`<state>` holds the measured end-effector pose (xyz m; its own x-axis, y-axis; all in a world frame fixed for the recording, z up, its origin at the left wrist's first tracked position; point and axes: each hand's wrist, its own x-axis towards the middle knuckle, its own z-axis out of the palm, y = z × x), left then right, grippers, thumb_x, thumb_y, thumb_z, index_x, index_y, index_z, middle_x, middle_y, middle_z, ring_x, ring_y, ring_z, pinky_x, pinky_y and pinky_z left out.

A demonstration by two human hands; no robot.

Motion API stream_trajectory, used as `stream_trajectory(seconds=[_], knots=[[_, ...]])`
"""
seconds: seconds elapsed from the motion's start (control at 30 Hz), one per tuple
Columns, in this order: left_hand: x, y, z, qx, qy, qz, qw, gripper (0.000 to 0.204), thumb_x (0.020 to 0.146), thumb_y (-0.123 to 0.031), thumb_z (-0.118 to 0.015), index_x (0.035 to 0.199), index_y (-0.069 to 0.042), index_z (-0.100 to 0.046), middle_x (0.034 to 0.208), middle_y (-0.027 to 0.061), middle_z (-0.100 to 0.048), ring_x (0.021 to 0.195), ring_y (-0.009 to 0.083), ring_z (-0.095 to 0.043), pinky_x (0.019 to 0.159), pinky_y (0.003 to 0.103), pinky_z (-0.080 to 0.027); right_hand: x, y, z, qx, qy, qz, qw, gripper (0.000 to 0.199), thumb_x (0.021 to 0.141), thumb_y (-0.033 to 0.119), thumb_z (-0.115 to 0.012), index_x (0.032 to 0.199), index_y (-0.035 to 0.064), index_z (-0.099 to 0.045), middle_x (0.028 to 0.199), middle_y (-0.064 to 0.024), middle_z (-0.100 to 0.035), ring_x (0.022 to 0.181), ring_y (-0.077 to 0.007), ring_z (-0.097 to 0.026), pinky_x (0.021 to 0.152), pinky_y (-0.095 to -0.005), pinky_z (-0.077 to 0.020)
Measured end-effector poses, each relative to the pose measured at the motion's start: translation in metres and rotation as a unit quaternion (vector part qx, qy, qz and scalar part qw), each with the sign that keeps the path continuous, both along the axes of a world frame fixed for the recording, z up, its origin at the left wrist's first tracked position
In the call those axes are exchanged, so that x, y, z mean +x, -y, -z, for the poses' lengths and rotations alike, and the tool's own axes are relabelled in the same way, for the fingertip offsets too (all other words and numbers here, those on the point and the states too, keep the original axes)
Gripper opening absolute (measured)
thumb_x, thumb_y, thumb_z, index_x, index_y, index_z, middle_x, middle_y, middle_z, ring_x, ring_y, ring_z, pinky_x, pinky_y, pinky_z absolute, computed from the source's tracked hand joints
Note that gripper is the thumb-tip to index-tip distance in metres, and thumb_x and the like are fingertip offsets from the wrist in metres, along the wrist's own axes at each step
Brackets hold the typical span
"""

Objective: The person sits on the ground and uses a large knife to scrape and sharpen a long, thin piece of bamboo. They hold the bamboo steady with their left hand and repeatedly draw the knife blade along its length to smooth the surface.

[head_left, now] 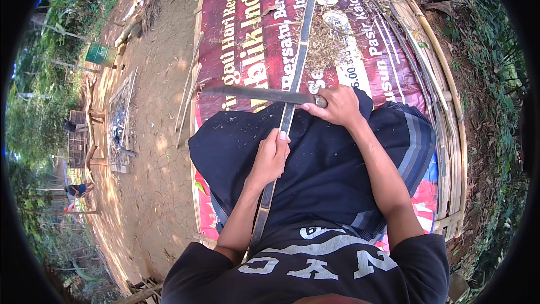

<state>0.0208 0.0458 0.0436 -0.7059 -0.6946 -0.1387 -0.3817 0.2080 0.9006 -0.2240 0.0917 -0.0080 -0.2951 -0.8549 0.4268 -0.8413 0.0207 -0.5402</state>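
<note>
A long split bamboo strip (298, 59) runs from beside my body up over my lap to the far side of the banner. My left hand (273, 155) is closed around its lower part. In my right hand (336, 105) is the handle of a machete, its dark blade (247, 93) pointing left. The blade lies across the strip, just above my left hand, and my right thumb is close to the strip. Whether the edge bites into the bamboo cannot be made out.
I sit cross-legged on a red printed banner (225, 39) over a bamboo platform (450, 191). Curly shavings (326, 45) lie ahead; thin bamboo strips (394, 34) lie along the right. To the left are bare earth (152, 107), a green drum (100, 54) and a distant person (79, 189).
</note>
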Motion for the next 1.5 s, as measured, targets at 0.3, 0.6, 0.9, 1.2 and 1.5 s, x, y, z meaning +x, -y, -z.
stream_trajectory(seconds=[0.3, 0.6, 0.9, 1.2, 1.5], knots=[[0.022, -0.008, -0.021, 0.128, 0.049, 0.01, 0.991, 0.033, 0.111, -0.028, -0.038, 0.091, -0.004, -0.047, 0.059, -0.0024, -0.042, 0.04, 0.0045, -0.038, 0.038, 0.023, -0.035, -0.037, 0.005, 0.02, 0.051, 0.075, 0.115, 0.989, 0.071, 0.086, 0.071, -0.06, 0.065, 0.004, -0.068, 0.052, -0.0177, -0.058, 0.054, -0.0375, -0.063, 0.055, -0.0468, -0.0507], [0.009, -0.001, -0.006, 0.027, 0.01, 0.024, 0.999, 0.032, 0.11, -0.027, -0.041, 0.089, -0.003, -0.049, 0.058, -0.0016, -0.045, 0.044, 0.0045, -0.04, 0.041, 0.025, -0.035, 0.01, -0.001, 0.002, -0.038, 0.002, -0.06, 0.997, 0.069, 0.076, 0.073, -0.068, 0.061, 0.0054, -0.065, 0.051, -0.0135, -0.057, 0.049, -0.0338, -0.061, 0.052, -0.0428, -0.0491], [-0.001, 0.006, -0.011, -0.004, 0.005, 0.038, 0.999, 0.035, 0.11, -0.029, -0.041, 0.09, -0.002, -0.05, 0.057, -0.0006, -0.046, 0.046, 0.0049, -0.041, 0.042, 0.025, -0.035, -0.021, 0.0, 0.029, -0.096, -0.014, -0.02, 0.995, 0.061, 0.073, 0.067, -0.074, 0.065, 0.0067, -0.066, 0.054, -0.0088, -0.057, 0.052, -0.0313, -0.06, 0.054, -0.042, -0.0484], [0.01, 0.003, -0.014, 0.054, 0.004, 0.022, 0.998, 0.034, 0.111, -0.03, -0.039, 0.092, -0.003, -0.048, 0.06, -0.0018, -0.043, 0.044, 0.004, -0.039, 0.041, 0.024, -0.034, -0.023, 0.0, 0.029, -0.103, -0.049, -0.028, 0.993, 0.062, 0.072, 0.068, -0.073, 0.067, 0.0076, -0.063, 0.056, -0.0083, -0.057, 0.055, -0.0314, -0.059, 0.056, -0.0429, -0.0464], [0.069, -0.028, -0.021, 0.179, 0.003, -0.006, 0.984, 0.031, 0.11, -0.027, -0.04, 0.09, -0.005, -0.048, 0.059, -0.0031, -0.044, 0.042, 0.004, -0.041, 0.039, 0.023, -0.036, -0.103, -0.012, 0.025, 0.056, 0.11, 0.368, 0.922, 0.076, 0.095, 0.068, -0.05, 0.078, -0.0024, -0.072, 0.069, -0.0261, -0.066, 0.073, -0.0445, -0.068, 0.068, -0.0528, -0.0505]])
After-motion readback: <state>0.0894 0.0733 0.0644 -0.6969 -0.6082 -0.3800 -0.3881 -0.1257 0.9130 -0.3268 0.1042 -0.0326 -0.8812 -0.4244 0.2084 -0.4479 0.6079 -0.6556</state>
